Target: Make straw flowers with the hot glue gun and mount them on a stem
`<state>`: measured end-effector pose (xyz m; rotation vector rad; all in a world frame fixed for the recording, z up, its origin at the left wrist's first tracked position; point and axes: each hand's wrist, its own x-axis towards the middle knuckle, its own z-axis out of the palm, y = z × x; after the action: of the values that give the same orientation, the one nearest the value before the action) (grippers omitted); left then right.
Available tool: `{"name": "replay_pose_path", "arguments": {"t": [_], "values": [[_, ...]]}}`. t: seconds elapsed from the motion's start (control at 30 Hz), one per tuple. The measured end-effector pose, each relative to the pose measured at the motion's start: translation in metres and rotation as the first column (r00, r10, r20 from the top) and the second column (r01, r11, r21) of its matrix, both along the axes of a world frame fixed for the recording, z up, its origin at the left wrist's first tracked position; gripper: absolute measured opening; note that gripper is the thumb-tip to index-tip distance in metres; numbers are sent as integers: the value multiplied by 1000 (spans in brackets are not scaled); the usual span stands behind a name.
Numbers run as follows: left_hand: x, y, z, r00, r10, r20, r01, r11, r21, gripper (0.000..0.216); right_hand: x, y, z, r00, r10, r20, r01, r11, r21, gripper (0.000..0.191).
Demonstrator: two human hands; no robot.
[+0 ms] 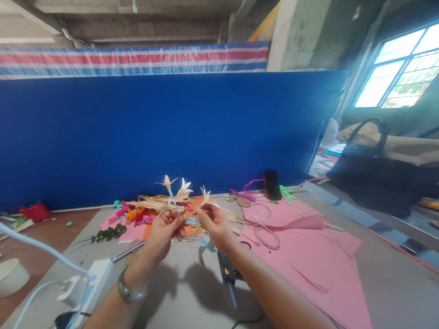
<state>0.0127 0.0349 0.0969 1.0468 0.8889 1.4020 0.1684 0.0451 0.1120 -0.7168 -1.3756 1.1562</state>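
Note:
My left hand (164,228) is closed in a pinch on a thin flower stem (174,203) wrapped in light blue. Above its fingers rise cream flowers with pointed petals, a narrow one (167,183) and a wider one (184,189). My right hand (215,223) is also closed, its thumb and fingertips pressed together near another cream flower (205,195). A light blue strip (192,220) spans the gap between both hands. What exactly the right fingertips grip is partly hidden. Below the right wrist lies a black glue gun (226,267) with a glue stick.
Pink paper sheets (318,269) cover the right side, with a phone (272,185) propped behind. Dried husks (154,202), colourful pipe-cleaner pieces (133,214) and a green sprig (108,233) lie at the back left. A white power strip (94,285) stands front left, before a blue partition (171,132).

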Motion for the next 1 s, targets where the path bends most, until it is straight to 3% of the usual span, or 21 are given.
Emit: {"name": "replay_pose_path", "arguments": {"t": [0.13,0.43,0.7,1.0], "values": [[2,-1,4,995,71,73,-69,997,-27,35,-1,4,-5,1000,3,-10,-3,1000,1,30],[-1,-5,9,991,75,112,-60,989,-137,26,-1,10,-5,999,-25,-20,24,999,-47,27],[-4,-7,11,991,18,131,-2,993,-116,25,-1,11,-5,994,-9,-109,-4,992,-123,25],[-5,-3,7,990,87,108,-77,993,-91,26,-1,6,-2,996,22,-86,-27,998,-58,26]]}}
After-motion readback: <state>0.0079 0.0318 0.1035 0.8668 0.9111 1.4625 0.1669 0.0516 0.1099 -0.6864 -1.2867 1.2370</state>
